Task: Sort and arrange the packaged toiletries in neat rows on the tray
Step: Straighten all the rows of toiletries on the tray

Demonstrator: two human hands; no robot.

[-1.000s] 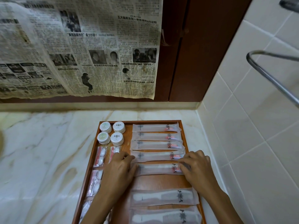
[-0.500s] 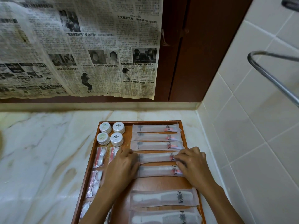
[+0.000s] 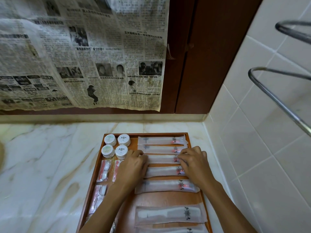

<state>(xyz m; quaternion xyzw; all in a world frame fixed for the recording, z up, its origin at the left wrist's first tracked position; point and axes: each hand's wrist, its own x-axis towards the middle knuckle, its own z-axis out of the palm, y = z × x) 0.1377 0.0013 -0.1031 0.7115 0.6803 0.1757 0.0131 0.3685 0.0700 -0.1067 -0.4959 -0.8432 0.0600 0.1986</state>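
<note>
White marble counter (image 3: 43, 165) veined in tan, filling the lower left. Along its far edge, a low cream ledge (image 3: 101, 117). Above that, dark reddish-brown wooden panels (image 3: 207, 56), half covered by a yellowed sheet of newspaper (image 3: 80, 52) with dense print and small photos, ragged at the bottom. On the right, a wall of pale square tiles (image 3: 249, 143). Jutting from it, two curved metal rails (image 3: 276, 98). Soft, even, dim light.

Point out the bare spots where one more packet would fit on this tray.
The widest bare wood on the tray is the strip between the fifth toothbrush packet and the comb packet. Elsewhere it is crowded: round tins fill the far left corner, red sachets line the left edge, and left hand and right hand cover the third packet's ends.
</note>
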